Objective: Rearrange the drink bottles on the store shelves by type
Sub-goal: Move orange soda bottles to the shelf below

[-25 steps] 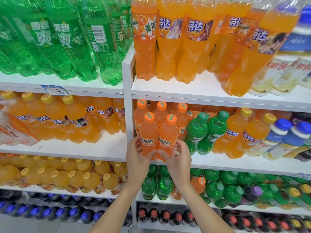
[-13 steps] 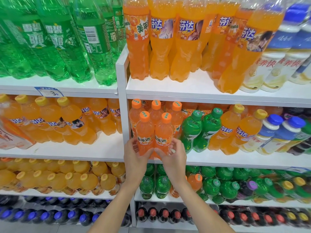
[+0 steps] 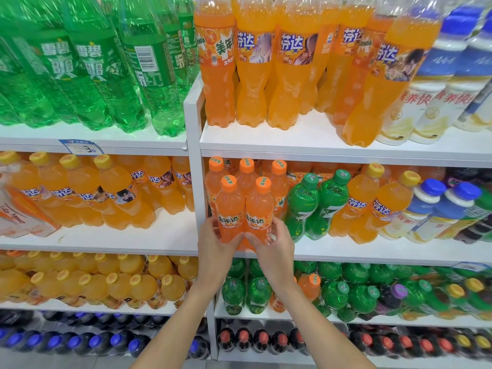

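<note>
Currently gripping two small bottles of orange soda at the front edge of the white middle shelf, just right of the upright post. Left hand wrapped low round the left orange bottle, fingers curled; right hand likewise closed round the right orange bottle. Both upright, side by side, touching. Clear smooth plastic, waisted in shape, full of bright orange liquid, with ribbed orange screw caps and glossy orange labels. Right behind, three more orange bottles of the same kind. Just beside on the right, two green bottles, translucent plastic, green caps.
</note>
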`<action>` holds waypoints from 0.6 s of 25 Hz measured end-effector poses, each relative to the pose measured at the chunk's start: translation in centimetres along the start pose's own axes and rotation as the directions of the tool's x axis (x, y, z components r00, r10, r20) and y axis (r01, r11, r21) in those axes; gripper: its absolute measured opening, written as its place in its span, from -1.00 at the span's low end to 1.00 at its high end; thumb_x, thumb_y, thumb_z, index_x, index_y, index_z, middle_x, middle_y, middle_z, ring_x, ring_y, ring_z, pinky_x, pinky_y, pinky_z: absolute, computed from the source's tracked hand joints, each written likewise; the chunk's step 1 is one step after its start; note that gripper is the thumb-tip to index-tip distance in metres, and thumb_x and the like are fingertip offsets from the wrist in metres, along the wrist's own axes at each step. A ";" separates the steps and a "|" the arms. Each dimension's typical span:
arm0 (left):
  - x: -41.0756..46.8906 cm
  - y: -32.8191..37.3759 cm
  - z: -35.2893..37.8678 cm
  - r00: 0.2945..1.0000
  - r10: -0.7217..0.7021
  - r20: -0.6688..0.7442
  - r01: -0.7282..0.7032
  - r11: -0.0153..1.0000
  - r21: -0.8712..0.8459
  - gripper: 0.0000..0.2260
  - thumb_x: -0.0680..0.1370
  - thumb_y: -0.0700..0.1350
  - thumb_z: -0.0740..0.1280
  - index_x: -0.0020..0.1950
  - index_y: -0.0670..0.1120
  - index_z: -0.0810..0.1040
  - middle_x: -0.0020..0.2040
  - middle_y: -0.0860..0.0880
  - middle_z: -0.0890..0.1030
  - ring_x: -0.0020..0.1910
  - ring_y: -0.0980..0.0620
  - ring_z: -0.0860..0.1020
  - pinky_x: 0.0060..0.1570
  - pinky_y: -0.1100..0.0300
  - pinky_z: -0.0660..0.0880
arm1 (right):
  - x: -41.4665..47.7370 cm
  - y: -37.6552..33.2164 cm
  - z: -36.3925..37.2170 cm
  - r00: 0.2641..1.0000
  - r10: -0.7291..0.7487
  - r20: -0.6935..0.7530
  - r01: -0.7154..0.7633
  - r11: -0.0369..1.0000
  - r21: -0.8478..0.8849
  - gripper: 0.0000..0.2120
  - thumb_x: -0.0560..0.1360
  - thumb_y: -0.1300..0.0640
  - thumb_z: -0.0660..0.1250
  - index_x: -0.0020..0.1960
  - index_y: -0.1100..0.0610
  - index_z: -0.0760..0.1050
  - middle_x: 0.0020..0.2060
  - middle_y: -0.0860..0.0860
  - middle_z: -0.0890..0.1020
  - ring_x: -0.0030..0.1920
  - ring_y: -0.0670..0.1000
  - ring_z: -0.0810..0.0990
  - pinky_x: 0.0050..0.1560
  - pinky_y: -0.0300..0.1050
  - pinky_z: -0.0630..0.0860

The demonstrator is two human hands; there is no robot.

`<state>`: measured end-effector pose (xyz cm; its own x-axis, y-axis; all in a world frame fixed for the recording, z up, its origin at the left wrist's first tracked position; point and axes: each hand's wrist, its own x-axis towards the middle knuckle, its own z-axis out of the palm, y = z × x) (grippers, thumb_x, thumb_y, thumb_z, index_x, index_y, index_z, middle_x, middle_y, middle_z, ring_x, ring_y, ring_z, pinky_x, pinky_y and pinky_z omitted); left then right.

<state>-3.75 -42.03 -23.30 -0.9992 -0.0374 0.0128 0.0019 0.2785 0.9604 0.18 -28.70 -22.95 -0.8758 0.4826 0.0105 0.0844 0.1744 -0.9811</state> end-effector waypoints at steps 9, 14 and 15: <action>-0.9 0.8 0.0 1.000 -0.021 0.013 0.020 0.997 0.074 -0.45 0.47 0.10 0.58 0.35 0.02 0.42 0.19 0.09 0.54 0.09 0.19 0.60 -0.10 0.39 0.53 | 0.1 0.5 -0.4 0.999 -0.018 0.027 0.021 0.989 -0.146 -0.37 0.42 -0.06 0.62 0.40 -0.05 0.44 0.23 -0.14 0.56 0.24 -0.13 0.54 0.28 -0.16 0.52; -3.3 -0.8 1.6 0.984 -0.164 0.074 0.154 0.979 0.131 -0.49 0.50 0.12 0.53 0.23 -0.05 0.34 0.12 0.05 0.49 0.10 0.04 0.53 -0.07 0.20 0.46 | -0.4 1.4 -2.5 0.998 0.023 0.064 -0.005 0.962 -0.274 -0.20 0.39 -0.02 0.64 0.52 0.04 0.36 0.28 -0.14 0.49 0.26 -0.13 0.47 0.29 -0.21 0.45; -3.7 -1.0 2.3 0.977 -0.187 0.101 0.170 0.974 0.150 -0.48 0.50 0.16 0.52 0.24 -0.06 0.35 0.12 0.02 0.50 0.10 0.01 0.55 -0.09 0.17 0.45 | -0.4 1.6 -3.1 0.998 0.030 0.052 -0.014 0.959 -0.284 -0.22 0.41 0.00 0.64 0.52 0.05 0.36 0.27 -0.13 0.49 0.25 -0.12 0.49 0.28 -0.19 0.47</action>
<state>-0.18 -39.94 -24.91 -0.9808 0.0086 -0.1950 -0.1745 0.4091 0.8957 2.17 -25.96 -23.96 -0.8966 0.4419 -0.0288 0.2278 0.4044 -0.8857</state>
